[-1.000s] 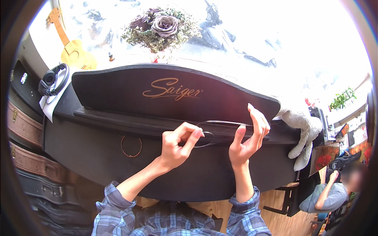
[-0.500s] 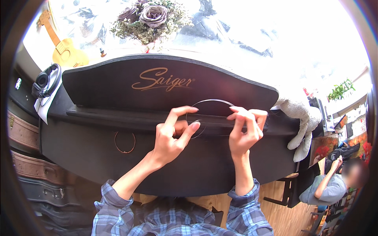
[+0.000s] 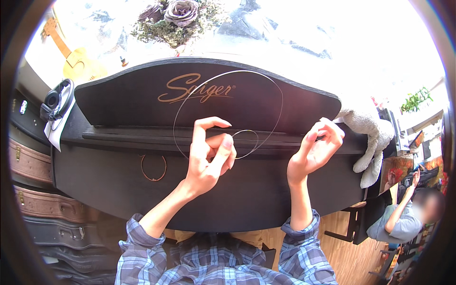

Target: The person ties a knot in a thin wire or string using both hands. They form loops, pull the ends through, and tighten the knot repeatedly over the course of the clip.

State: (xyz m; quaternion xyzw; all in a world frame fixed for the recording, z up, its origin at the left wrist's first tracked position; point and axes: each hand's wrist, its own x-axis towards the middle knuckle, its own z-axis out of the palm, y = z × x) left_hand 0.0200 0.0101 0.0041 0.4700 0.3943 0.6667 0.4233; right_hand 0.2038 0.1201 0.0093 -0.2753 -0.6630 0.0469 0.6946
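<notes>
Thumb and fingers of my left hand (image 3: 211,159) are closed on a thin silvery guitar string (image 3: 243,71). The string rises from them in a wide loop in front of the black panel, with a smaller curl beside the fingertips. To the right and apart from the loop is my right hand (image 3: 316,145), raised with its fingers loosely bent and nothing visible in them. A coiled copper-coloured string (image 3: 166,167) lies on the black top (image 3: 118,190), left of my left hand.
Behind my hands stands a wavy-edged black panel (image 3: 128,102) with a ledge. Headphones (image 3: 58,100) lie at the left, a grey plush toy (image 3: 373,142) at the right. Dried flowers (image 3: 183,14) and a small guitar (image 3: 78,61) are at the back. Stacked cases (image 3: 42,204) stand left; a person (image 3: 399,221) sits right.
My right hand has let go of the string and moved right and up. The loop has sprung wider and higher, while my left hand keeps hold of it.
</notes>
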